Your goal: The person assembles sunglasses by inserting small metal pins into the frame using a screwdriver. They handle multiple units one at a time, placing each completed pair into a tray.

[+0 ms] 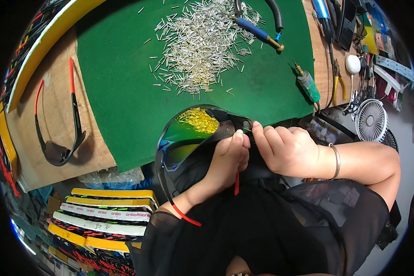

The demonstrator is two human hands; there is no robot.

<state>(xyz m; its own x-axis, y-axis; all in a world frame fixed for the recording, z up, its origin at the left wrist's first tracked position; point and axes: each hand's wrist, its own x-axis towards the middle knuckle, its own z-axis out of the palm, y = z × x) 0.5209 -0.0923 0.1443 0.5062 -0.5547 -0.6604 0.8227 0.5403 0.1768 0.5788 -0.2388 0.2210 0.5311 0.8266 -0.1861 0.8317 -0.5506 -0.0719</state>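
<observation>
A pair of black sport sunglasses (188,138) with a mirrored lens and red temple tips rests in my lap at the table's near edge. My left hand (227,158) grips the frame near its bridge, thumb up against the lens. My right hand (285,149), with a metal bangle on the wrist, pinches the top of the frame next to the left thumb. A small heap of yellow pins (198,119) lies just beyond the lens on the green mat (119,92). Whether a pin is between my fingers is hidden.
A large pile of silver pins (200,41) covers the far mat. A blue-handled tool (257,32) and a green-handled tool (307,85) lie at right. Another pair of sunglasses (60,129) lies on the wooden board at left. Boxes of frames (101,214) stand below; a small fan (371,120) sits right.
</observation>
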